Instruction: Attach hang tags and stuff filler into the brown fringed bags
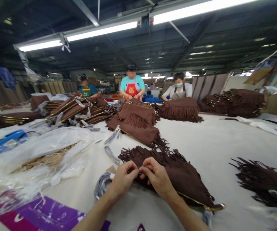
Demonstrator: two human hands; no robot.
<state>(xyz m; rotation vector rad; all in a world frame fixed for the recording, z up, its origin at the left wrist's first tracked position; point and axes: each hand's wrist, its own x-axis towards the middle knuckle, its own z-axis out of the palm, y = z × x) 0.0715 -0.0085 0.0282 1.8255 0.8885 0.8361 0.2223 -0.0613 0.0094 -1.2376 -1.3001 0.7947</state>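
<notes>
— What is lying under the hands?

— A dark brown suede bag with long fringe (177,175) is lying flat on the pale work table (215,141), right in front of the person. Its near edge is sitting just under the fingertips, and the gold zipper edge is running off toward the right.

— And the fingers?

— Both sets are pinching narrow. The left hand (124,178) and the right hand (156,176) are meeting thumb to thumb at the bag's upper edge, nipping something small there; what exactly is being held is too small to tell.

— Anything touching the left hand?

— A coiled grey strap (102,184) is resting just beside the left wrist, and a small tan paper tag (111,169) is lying near the knuckles.

— Further out?

— Clear plastic wrappers (39,150) are spreading over the left side, with a purple printed sheet (42,211) at the near corner. Another dark fringed piece (263,179) is lying well apart on the right. Stacks of brown fringed bags (138,118) are piling up beyond, and three workers in aprons (132,85) are standing at the far end.
</notes>
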